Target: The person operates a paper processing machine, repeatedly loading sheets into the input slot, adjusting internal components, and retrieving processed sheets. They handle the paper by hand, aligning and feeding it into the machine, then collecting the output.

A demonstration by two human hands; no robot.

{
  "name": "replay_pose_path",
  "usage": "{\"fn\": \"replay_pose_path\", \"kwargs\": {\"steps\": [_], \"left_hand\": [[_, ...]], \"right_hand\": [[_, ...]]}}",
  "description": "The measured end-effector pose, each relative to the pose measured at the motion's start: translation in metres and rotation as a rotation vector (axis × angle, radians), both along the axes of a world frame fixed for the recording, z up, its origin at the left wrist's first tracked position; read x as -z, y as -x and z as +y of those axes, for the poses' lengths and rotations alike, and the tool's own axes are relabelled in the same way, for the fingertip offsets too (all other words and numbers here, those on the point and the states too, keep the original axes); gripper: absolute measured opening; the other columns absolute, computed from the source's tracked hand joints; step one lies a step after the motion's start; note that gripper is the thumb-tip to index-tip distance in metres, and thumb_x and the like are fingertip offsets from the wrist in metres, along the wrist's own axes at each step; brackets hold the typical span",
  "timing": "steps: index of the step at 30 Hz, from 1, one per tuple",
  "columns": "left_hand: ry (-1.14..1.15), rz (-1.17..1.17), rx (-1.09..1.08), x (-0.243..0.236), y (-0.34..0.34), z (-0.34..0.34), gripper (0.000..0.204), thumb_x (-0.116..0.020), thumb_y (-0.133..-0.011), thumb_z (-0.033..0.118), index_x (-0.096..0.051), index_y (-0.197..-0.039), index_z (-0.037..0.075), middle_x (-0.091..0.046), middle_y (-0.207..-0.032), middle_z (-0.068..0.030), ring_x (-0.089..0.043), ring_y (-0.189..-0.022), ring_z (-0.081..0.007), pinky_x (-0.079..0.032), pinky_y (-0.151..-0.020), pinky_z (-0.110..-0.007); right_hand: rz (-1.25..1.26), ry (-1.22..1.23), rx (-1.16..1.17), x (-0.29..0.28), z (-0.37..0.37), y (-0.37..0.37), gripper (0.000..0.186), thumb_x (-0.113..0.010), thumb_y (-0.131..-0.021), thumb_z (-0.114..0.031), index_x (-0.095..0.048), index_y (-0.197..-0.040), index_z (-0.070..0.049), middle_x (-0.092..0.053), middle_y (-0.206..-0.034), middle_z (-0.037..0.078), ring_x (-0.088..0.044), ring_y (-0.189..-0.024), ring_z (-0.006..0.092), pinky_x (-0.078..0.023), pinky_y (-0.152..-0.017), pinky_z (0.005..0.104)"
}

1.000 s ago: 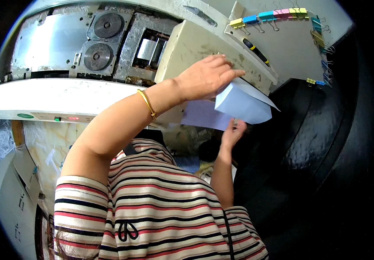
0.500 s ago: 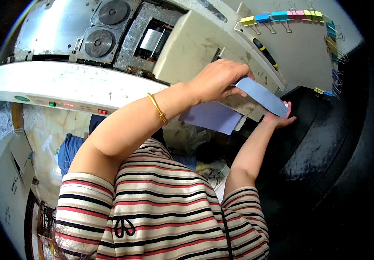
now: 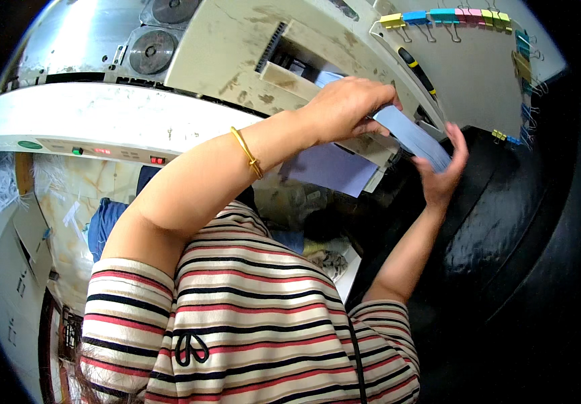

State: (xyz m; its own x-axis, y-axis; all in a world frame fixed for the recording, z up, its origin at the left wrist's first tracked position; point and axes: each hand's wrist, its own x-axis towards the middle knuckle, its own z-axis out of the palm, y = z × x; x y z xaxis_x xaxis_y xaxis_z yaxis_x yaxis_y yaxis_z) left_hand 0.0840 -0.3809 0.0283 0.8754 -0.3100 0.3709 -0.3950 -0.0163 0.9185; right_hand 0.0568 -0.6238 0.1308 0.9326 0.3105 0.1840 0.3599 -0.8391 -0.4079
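Observation:
A light blue stack of paper slants between my two hands, with fine layered lines along its visible side. My left hand, wearing a gold bangle on its wrist, grips the upper left end between thumb and fingers. At the lower right end is my right hand, thumb on the near side and fingers raised along the far side, slightly blurred. Under the left hand lies a cream machine carriage with a long slot; something pale blue shows inside it. A lavender sheet hangs below the carriage.
Two round metal discs sit in the machine's steel top. A white front panel carries buttons and lit displays. Coloured binder clips line a grey board at the upper right, near a black-and-yellow utility knife. White paper shreds lie left.
The cream carriage has slid left, covering the roller section and exposing its slot. My right hand has turned from palm-up beneath the stack to around its end. The stack has tilted more steeply.

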Motion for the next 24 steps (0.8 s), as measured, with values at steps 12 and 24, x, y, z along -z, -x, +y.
{"fn": "replay_pose_path", "kwargs": {"steps": [12, 24], "left_hand": [[-0.037, -0.058, -0.24, -0.008, -0.001, 0.037, 0.038, -0.068, -0.084, 0.012, -0.057, -0.12, 0.009, -0.061, -0.108, -0.0135, -0.059, -0.103, -0.0324, -0.048, -0.089, -0.04], [0.003, 0.27, -0.305, -0.017, 0.082, 0.146, 0.027, -0.056, -0.09, -0.006, -0.059, -0.116, 0.001, -0.065, -0.11, -0.0099, -0.062, -0.105, -0.0183, -0.046, -0.091, -0.028]], "right_hand": [[0.721, 0.466, -0.04, -0.007, 0.01, -0.071, 0.06, -0.083, -0.069, -0.026, -0.059, -0.117, -0.001, -0.065, -0.108, 0.018, -0.063, -0.1, 0.0345, -0.049, -0.087, 0.0389], [0.605, 0.542, -0.003, -0.01, 0.022, -0.05, 0.063, -0.084, -0.068, -0.017, -0.059, -0.125, -0.01, -0.068, -0.109, 0.018, -0.067, -0.098, 0.0354, -0.052, -0.084, 0.0406]]}}
